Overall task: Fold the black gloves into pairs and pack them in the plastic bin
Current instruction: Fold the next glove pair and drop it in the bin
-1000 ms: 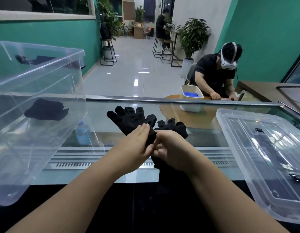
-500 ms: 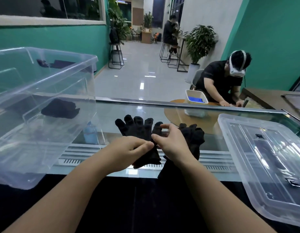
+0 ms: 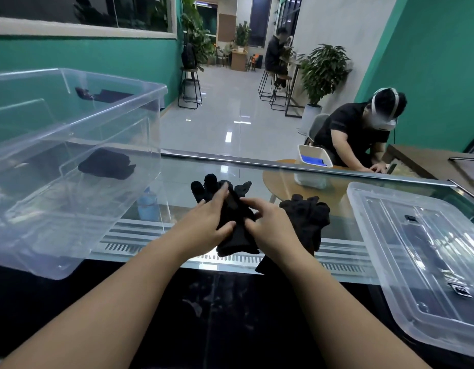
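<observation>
A black glove (image 3: 231,209) is held upright over the glass counter, fingers pointing away from me. My left hand (image 3: 208,218) grips its left side with the thumb on its lower part. My right hand (image 3: 270,223) pinches its right edge. More black gloves (image 3: 307,219) lie in a heap just right of my right hand. The clear plastic bin (image 3: 70,145) stands at the left, with a folded pair of black gloves (image 3: 106,164) inside it.
The bin's clear lid (image 3: 422,251) lies at the right. The counter's near part is black (image 3: 230,315), the far part glass with a metal rail (image 3: 297,166). Beyond it a person with a headset works at a round table holding a white tray (image 3: 314,155).
The two hands have spread the glove out and shifted it left, away from the heap. The camera has tilted down, so the bin and lid appear lower and nearer.
</observation>
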